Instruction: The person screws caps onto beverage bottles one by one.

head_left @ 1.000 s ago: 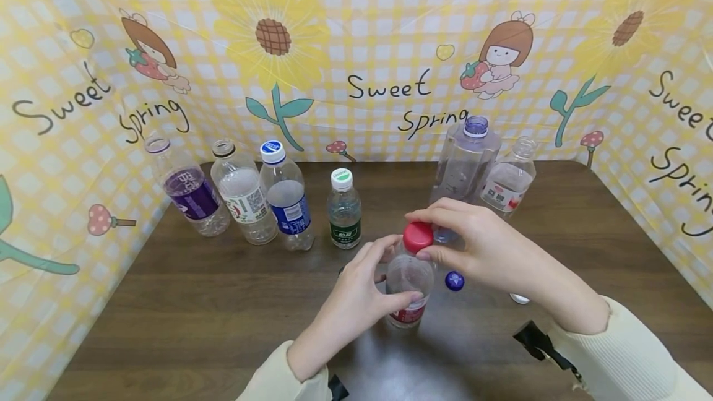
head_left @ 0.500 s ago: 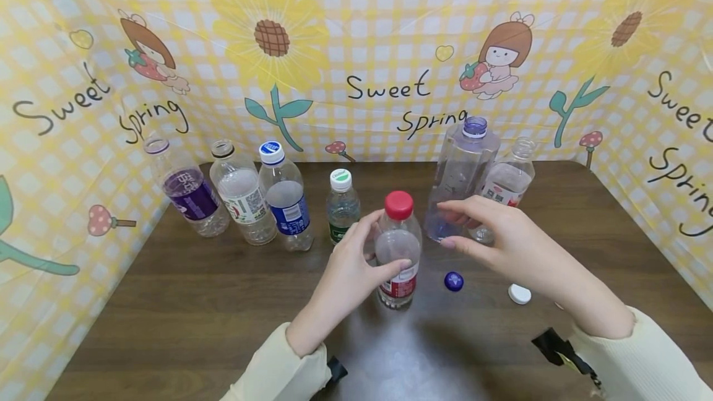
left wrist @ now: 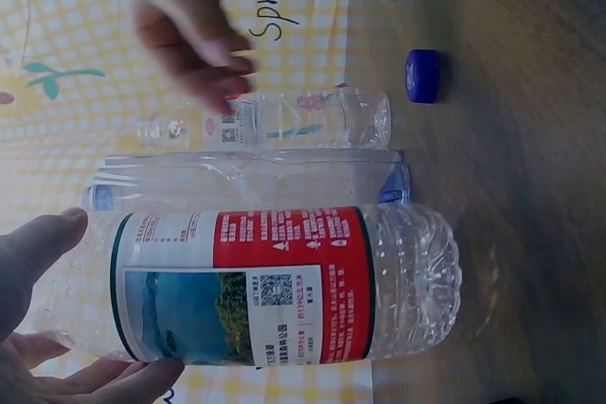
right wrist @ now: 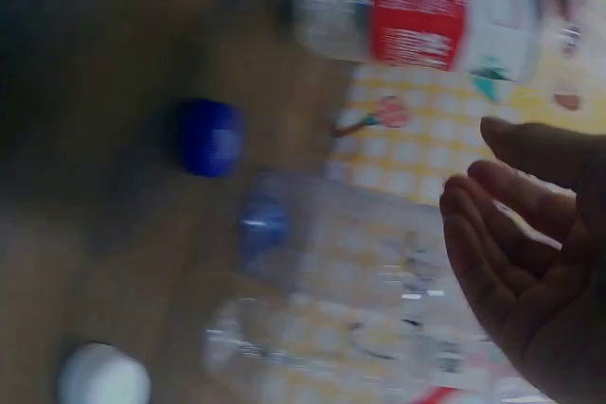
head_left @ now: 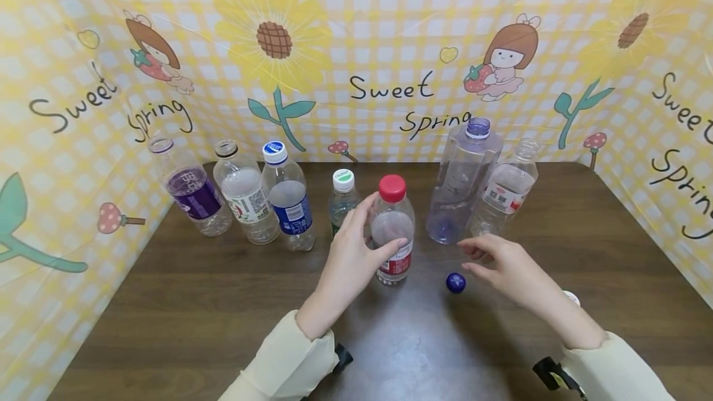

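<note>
A yellow-checked cloth printed with sunflowers surrounds a brown wood-grain table. Toward the back right stands a tall lilac-tinted bottle, beside a smaller clear bottle. At the left are a purple-labelled bottle, a white-labelled bottle and a blue-labelled bottle; a small bottle is partly covered by the left hand. That hand's fingers and thumb wrap round an upright red-capped bottle, near the table's middle; whether its base touches wood I cannot tell. The right hand hangs loosely curved, thumb apart from fingers, near a blue cap. A white cap shows beyond the right wrist.
</note>
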A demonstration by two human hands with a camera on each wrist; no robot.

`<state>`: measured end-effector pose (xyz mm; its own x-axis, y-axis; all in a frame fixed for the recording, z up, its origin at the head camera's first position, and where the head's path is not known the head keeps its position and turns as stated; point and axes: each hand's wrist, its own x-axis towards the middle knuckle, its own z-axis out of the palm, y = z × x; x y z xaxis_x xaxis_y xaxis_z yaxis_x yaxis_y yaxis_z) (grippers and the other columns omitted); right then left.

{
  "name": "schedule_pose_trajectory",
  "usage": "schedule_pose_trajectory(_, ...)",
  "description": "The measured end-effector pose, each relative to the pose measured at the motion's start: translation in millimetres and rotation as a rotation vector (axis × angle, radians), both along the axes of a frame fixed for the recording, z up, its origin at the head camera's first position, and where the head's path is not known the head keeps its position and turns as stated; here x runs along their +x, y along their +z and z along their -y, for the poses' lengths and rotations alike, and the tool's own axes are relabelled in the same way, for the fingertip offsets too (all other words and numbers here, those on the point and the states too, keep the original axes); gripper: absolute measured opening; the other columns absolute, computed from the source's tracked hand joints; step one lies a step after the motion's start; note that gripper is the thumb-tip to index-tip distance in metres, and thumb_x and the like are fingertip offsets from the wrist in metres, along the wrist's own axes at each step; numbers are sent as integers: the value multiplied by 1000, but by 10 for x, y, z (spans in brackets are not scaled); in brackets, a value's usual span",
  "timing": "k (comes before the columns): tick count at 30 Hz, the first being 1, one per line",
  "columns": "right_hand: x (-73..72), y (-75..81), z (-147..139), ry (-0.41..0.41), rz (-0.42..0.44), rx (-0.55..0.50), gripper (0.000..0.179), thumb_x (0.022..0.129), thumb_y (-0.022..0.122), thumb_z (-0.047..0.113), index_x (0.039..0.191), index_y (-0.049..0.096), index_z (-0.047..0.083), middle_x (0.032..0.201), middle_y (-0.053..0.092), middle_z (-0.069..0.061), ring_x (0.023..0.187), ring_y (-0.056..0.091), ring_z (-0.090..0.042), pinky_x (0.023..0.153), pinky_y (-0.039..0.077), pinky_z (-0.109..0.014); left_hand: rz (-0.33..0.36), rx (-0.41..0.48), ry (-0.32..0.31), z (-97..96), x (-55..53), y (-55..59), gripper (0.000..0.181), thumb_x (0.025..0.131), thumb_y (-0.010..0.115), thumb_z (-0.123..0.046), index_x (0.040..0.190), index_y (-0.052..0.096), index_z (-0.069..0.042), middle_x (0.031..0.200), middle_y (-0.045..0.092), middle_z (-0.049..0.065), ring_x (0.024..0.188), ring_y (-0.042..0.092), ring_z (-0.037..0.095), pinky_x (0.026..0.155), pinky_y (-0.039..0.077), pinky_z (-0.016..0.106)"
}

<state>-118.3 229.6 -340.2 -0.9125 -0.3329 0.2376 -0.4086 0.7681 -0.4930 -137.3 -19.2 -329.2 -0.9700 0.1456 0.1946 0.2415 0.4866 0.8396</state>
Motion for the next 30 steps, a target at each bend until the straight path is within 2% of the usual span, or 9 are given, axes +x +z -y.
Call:
schedule_pose_trajectory(6, -31, -329, 18, -114, 114, 41, 28, 80, 73, 11, 102, 67, -6, 90, 69, -15, 80, 66, -25, 72, 56, -40, -40, -10, 28, -87, -85, -30, 79, 80, 77, -27, 146, 35, -13, 138, 49, 14, 122, 54, 29, 96, 52, 45)
schedule_pose_trajectory(13, -57, -571, 52, -155, 126, 128, 36, 76, 77, 22, 97, 69, -6, 83, 67, -13, 78, 64, -28, 71, 52, -42, -58, -32, 35, -189, -193, -62, 80, 82, 74, -30, 148, 32, -13, 140, 47, 13, 127, 52, 28, 101, 49, 44)
schedule_pose_trajectory(20, -91, -667, 51, -145, 166, 155, 28, 74, 79, 22, 89, 69, 0, 79, 64, -7, 74, 59, -20, 67, 50, -38, -92, -64, 34, -241, -253, -86, 80, 85, 72, -29, 149, 29, -9, 139, 45, 17, 127, 52, 29, 102, 48, 43)
schedule_pose_trajectory(30, -78, -683, 71, -145, 97, 180, 25, 74, 79, 20, 89, 69, 2, 76, 62, -5, 71, 56, -17, 62, 48, -34, -96, -94, 65, -302, -413, -125, 81, 85, 72, -30, 149, 28, -9, 137, 47, 18, 122, 55, 32, 101, 48, 47)
